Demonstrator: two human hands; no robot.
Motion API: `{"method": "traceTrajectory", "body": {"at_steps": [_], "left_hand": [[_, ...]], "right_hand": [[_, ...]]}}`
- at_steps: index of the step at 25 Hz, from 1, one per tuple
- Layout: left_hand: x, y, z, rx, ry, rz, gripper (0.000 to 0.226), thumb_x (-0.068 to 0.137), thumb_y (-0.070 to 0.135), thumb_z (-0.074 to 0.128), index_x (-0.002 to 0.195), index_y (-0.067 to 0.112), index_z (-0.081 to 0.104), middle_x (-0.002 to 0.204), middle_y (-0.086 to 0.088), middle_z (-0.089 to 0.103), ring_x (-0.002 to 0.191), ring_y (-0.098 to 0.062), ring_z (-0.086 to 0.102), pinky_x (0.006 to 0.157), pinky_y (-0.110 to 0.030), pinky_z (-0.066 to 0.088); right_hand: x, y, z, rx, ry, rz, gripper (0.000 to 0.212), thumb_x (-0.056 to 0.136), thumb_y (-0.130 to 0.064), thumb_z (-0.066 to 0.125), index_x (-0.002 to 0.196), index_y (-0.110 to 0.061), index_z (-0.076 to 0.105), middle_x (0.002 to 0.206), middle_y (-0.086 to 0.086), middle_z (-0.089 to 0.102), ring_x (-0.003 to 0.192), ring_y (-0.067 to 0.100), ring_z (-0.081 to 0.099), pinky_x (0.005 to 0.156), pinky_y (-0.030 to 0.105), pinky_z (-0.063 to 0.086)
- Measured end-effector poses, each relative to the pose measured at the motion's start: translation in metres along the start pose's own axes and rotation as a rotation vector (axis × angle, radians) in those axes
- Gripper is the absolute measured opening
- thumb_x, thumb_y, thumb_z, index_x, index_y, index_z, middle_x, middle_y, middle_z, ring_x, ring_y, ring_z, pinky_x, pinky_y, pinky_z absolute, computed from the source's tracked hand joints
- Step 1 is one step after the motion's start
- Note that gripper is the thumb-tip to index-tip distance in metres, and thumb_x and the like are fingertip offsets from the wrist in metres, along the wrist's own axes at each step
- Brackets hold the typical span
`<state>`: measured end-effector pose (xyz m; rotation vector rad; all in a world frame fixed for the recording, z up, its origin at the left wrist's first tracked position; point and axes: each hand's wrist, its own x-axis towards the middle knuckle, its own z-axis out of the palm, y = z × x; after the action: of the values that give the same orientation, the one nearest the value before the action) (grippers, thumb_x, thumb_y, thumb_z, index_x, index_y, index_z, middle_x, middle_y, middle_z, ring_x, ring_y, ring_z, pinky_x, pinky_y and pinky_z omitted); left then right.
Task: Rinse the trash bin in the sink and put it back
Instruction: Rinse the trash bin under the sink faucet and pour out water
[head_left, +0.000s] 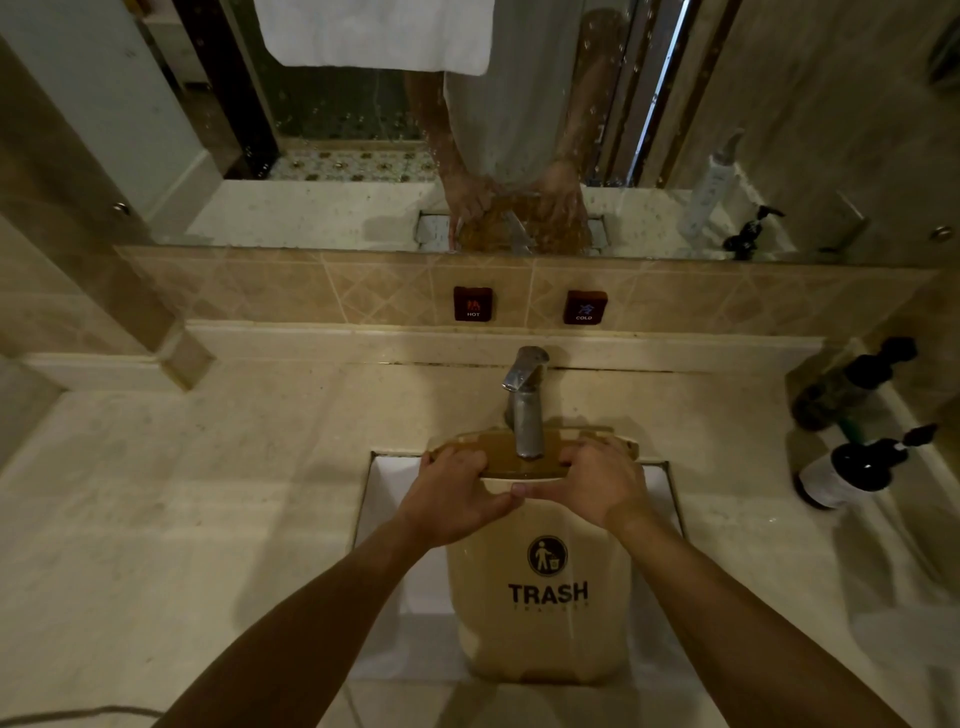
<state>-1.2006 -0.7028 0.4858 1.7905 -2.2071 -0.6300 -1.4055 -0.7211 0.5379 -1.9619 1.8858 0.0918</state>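
bin (540, 613) in sink (387, 499) | faucet (525, 410) behind | bottles (852, 467) right

A beige plastic trash bin (540, 613), printed "TRASH" under a round black litter icon, stands in the white sink (387, 499), its brown rim beneath the faucet spout (525, 410).

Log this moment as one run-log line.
stage: rinsing | trash bin in sink, mouth under faucet | left hand, right hand grip rim | water flow: cannot tell
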Motion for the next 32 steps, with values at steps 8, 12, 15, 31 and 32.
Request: {"method": "traceTrajectory", "body": {"at_steps": [8,12,15,31,32], "left_hand": [[-0.0018,0.0005,-0.0028,-0.006,0.000,0.006,0.063,0.078,0.087,0.034,0.085,0.028,0.055,0.095,0.010,0.058,0.097,-0.012,0.050,0.097,-0.045,0.041],[-0.0005,0.0009,-0.0019,0.011,-0.002,-0.005,0.065,0.077,0.088,0.031,0.085,0.028,0.055,0.094,0.010,0.059,0.097,-0.012,0.050,0.097,-0.044,0.041],[-0.0006,0.0001,-0.0016,0.012,-0.010,-0.004,0.067,0.077,0.089,0.030,0.089,0.028,0.057,0.097,0.010,0.060,0.099,-0.012,0.050,0.097,-0.044,0.041],[-0.0021,0.0036,-0.0058,-0.002,0.008,0.000,0.066,0.076,0.088,0.034,0.083,0.026,0.056,0.092,0.009,0.059,0.095,-0.012,0.050,0.096,-0.044,0.042],[-0.0022,0.0039,-0.0064,-0.003,0.009,0.001,0.066,0.076,0.088,0.033,0.082,0.027,0.055,0.091,0.010,0.059,0.095,-0.012,0.050,0.096,-0.044,0.041]], "right_hand": [[-0.0006,-0.0001,-0.0017,-0.014,-0.001,-0.026,0.072,0.049,-0.097,0.049,0.080,-0.034,0.065,0.092,-0.009,0.051,0.113,0.024,0.048,0.094,0.044,0.046],[0.0003,0.0001,-0.0005,-0.018,-0.012,-0.023,0.072,0.048,-0.098,0.046,0.080,-0.035,0.062,0.101,-0.006,0.059,0.114,0.023,0.047,0.095,0.044,0.044],[0.0005,-0.0003,-0.0006,-0.010,-0.010,-0.025,0.075,0.047,-0.098,0.044,0.083,-0.035,0.064,0.109,-0.004,0.061,0.117,0.023,0.046,0.096,0.045,0.043],[0.0015,0.0006,-0.0003,-0.025,-0.011,-0.022,0.072,0.047,-0.099,0.046,0.077,-0.034,0.059,0.093,-0.007,0.055,0.112,0.023,0.048,0.093,0.044,0.046],[0.0013,0.0004,-0.0010,-0.027,-0.012,-0.022,0.070,0.048,-0.098,0.047,0.075,-0.034,0.057,0.091,-0.007,0.052,0.112,0.023,0.048,0.093,0.044,0.046]]}}
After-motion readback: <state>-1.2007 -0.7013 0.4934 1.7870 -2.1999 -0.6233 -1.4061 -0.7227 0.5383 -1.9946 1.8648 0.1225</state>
